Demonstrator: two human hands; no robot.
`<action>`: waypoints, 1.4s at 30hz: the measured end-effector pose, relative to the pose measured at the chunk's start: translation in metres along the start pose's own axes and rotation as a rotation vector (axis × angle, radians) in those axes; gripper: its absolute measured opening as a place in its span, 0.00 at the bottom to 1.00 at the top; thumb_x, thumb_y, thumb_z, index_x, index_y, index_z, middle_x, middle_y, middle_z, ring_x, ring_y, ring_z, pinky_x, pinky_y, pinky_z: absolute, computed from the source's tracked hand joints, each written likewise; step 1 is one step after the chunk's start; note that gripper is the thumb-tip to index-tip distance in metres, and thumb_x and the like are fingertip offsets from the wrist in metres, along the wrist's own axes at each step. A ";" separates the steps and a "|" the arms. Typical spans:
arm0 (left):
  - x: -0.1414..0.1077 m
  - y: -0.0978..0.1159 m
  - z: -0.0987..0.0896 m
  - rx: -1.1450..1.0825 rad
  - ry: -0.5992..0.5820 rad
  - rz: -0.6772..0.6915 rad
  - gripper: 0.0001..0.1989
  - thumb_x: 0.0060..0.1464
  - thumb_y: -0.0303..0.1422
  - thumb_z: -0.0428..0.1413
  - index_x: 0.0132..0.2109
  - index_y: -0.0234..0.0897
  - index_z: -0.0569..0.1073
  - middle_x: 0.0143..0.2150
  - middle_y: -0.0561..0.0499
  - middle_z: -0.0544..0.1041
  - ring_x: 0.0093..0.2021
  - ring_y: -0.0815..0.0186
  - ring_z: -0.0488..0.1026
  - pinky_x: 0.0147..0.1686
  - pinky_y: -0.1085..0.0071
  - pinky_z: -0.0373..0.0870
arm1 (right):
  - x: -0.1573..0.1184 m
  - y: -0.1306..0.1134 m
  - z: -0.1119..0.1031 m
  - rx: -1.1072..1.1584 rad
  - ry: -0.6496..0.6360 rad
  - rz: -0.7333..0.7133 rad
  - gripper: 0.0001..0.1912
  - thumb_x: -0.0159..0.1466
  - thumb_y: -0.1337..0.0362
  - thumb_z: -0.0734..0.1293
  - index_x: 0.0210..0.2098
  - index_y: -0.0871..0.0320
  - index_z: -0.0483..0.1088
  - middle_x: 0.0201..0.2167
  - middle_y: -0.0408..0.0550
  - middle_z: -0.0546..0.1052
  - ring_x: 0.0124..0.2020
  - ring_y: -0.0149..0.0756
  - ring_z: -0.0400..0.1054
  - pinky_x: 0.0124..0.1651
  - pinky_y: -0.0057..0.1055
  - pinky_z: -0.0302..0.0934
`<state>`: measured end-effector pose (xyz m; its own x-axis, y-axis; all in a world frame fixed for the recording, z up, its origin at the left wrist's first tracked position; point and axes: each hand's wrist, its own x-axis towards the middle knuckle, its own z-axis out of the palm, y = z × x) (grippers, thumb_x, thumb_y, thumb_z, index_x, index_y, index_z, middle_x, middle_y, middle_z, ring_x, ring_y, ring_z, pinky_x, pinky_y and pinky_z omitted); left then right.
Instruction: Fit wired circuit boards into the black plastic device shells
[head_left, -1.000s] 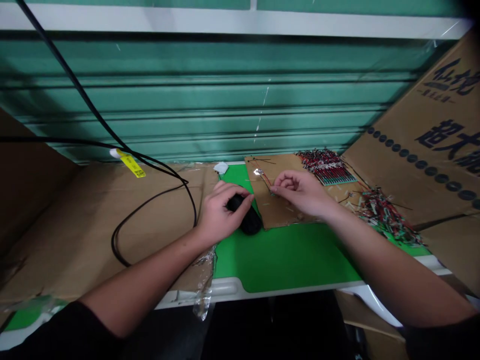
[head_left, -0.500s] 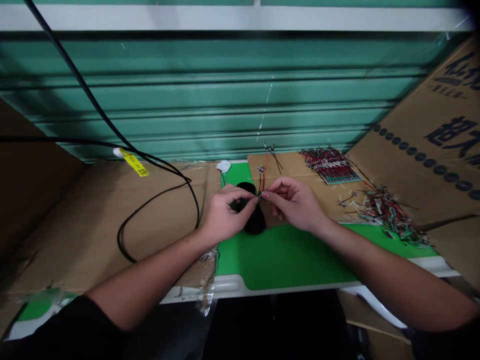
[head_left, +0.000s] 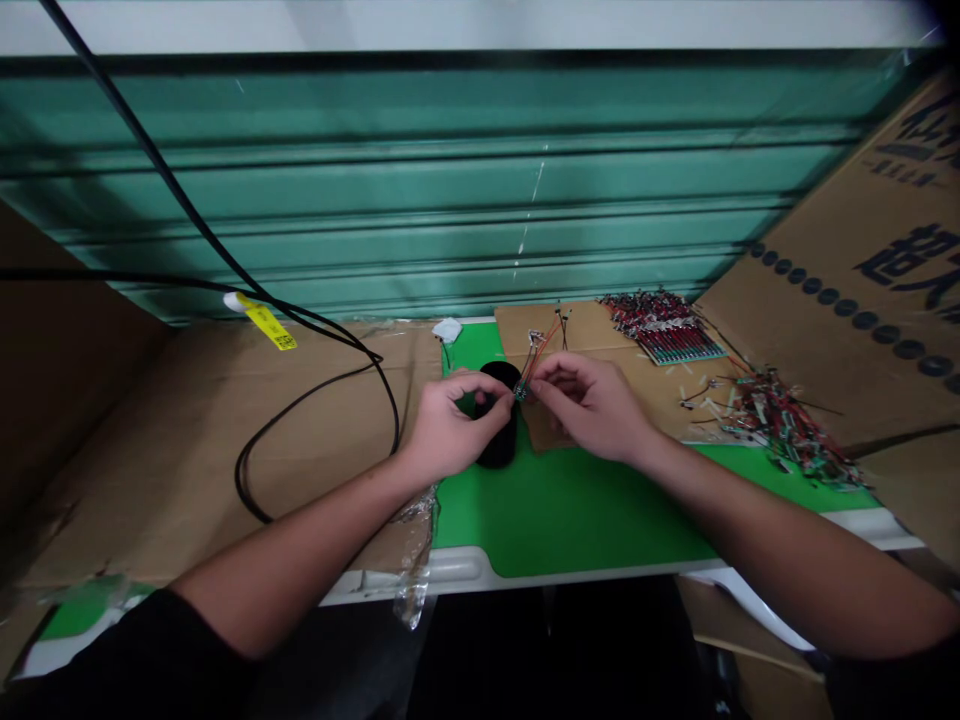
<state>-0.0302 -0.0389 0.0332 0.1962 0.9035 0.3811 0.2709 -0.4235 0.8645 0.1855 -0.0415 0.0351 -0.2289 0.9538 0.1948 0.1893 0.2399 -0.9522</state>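
Observation:
A small circuit board (head_left: 520,391) with thin red and black wires (head_left: 541,350) is held above a black object (head_left: 498,440) on the green tabletop. My left hand (head_left: 461,420) pinches the board's left edge between thumb and forefinger. From the right, my right hand (head_left: 589,408) closes its fingertips on the wires where they meet the board. The wires' loose ends point up and away, over a cardboard piece. Neat rows of wired boards (head_left: 679,345) lie at the back right, with a tangled heap of wired boards (head_left: 795,425) in front of them.
Cardboard (head_left: 337,400) covers the left of the green tabletop (head_left: 592,510). A black cable (head_left: 240,455) with a yellow tag (head_left: 271,328) loops over it. A white scrap (head_left: 448,330) lies behind my hands. A printed cardboard box wall (head_left: 847,270) stands at the right.
The board has turned slightly and more of it shows between my fingertips. Its wires have swung to the right. Both hands remain in nearly the same place.

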 end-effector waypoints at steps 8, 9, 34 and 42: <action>-0.001 0.004 0.001 -0.007 0.001 -0.035 0.03 0.55 0.33 0.66 0.36 0.40 0.84 0.33 0.50 0.84 0.35 0.62 0.77 0.42 0.63 0.75 | -0.001 -0.004 -0.001 -0.084 -0.071 -0.026 0.11 0.74 0.55 0.67 0.37 0.53 0.70 0.28 0.42 0.74 0.26 0.33 0.65 0.28 0.29 0.58; -0.002 0.004 0.001 -0.028 -0.005 -0.050 0.03 0.55 0.33 0.67 0.36 0.39 0.84 0.33 0.49 0.84 0.35 0.62 0.78 0.42 0.64 0.76 | -0.001 -0.004 -0.001 -0.074 -0.078 -0.020 0.11 0.74 0.55 0.67 0.37 0.53 0.69 0.27 0.41 0.73 0.26 0.33 0.65 0.27 0.29 0.57; -0.005 0.007 0.009 -0.171 0.066 -0.128 0.04 0.46 0.31 0.65 0.26 0.39 0.78 0.27 0.50 0.80 0.29 0.65 0.74 0.32 0.67 0.70 | -0.008 -0.007 0.017 0.275 -0.075 0.120 0.15 0.70 0.53 0.73 0.36 0.53 0.68 0.23 0.39 0.77 0.20 0.32 0.72 0.22 0.27 0.67; -0.005 0.003 0.008 -0.106 0.137 -0.052 0.05 0.47 0.31 0.65 0.26 0.40 0.77 0.28 0.50 0.80 0.30 0.64 0.75 0.36 0.65 0.72 | -0.005 -0.004 0.017 0.251 -0.088 0.182 0.12 0.68 0.55 0.72 0.36 0.53 0.67 0.20 0.39 0.76 0.19 0.32 0.72 0.21 0.26 0.67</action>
<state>-0.0223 -0.0454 0.0315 0.0524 0.9277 0.3696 0.1748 -0.3730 0.9112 0.1695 -0.0507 0.0338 -0.2963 0.9551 0.0055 -0.0044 0.0044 -1.0000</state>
